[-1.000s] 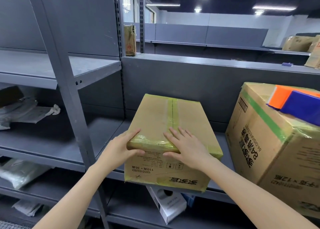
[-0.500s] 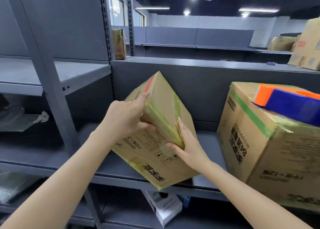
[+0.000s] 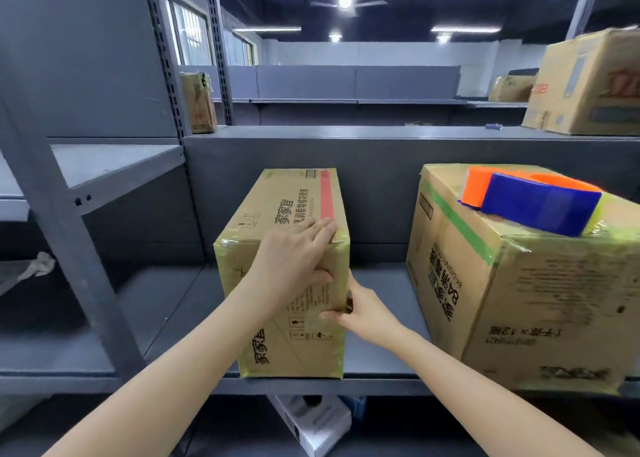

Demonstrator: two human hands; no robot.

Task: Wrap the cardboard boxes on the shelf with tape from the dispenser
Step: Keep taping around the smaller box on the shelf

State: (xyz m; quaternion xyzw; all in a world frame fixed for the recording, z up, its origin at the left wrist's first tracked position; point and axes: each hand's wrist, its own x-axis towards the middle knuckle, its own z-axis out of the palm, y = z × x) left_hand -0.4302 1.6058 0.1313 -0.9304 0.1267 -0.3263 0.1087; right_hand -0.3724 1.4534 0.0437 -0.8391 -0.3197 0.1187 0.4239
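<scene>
A narrow cardboard box [image 3: 273,211] with a red stripe and shiny tape on its near edges stands on the grey shelf [image 3: 377,283]. My left hand [image 3: 294,259] lies over its near top edge, fingers on top and thumb on the front face. My right hand [image 3: 360,313] holds the box's lower right corner, thumb on the front and fingers hidden behind the side. To the right stands a larger cardboard box [image 3: 519,304] with a green tape strip. An orange and blue tape dispenser [image 3: 533,200] lies on top of it.
A grey upright post [image 3: 65,228] stands at the left of the bay, with a back panel [image 3: 374,169] behind the boxes. More cardboard boxes [image 3: 588,82] sit on the upper shelf at right and one [image 3: 198,103] at left. A white carton [image 3: 311,425] lies below.
The narrow box has been turned from flat, through a tilt, onto another face and set down on the shelf. My left hand moved to its top edge, my right to its lower right corner.
</scene>
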